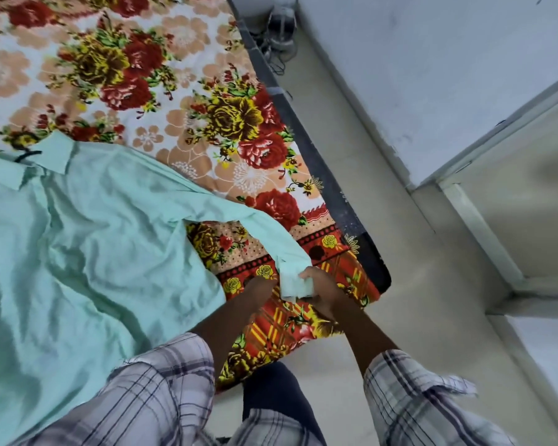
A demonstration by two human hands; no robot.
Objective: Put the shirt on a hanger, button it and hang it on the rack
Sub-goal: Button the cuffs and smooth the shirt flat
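Here, mint-green shirt point(78, 246) spread flat on floral bedsheet point(181, 91), collar point(29, 162) far left with black hanger hook point(28, 155) poking out at the neck. 1 sleeve point(255, 226) stretched toward the bed's near corner. Right hand point(322, 294) closed around the cuff point(295, 283); left hand point(258, 288) touching the cuff's other edge, its fingers hidden, grip impossible to tell. Both forearms in plaid sleeves.

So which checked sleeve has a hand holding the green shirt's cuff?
The right hand, from the right-side checked sleeve, grips the cuff. The left hand only reaches beside it.
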